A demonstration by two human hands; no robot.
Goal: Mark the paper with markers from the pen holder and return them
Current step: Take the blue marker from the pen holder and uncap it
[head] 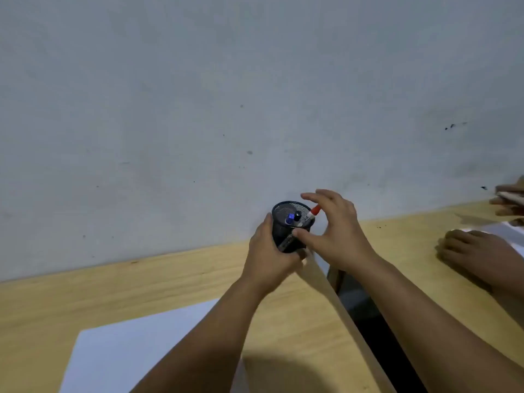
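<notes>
A black mesh pen holder stands at the back of the wooden table, against the wall. My left hand is wrapped around its side. Inside it I see a blue-capped marker and a black-capped marker. A red-capped marker leans out over the right rim. My right hand hovers at that rim with fingers spread, thumb on the holder's front and fingers just over the red cap. A white sheet of paper lies at the lower left, partly under my left forearm.
A grey wall rises right behind the holder. A dark gap separates my table from a second table on the right. There another person's hand rests near a white sheet, and a second hand holds something at the frame edge.
</notes>
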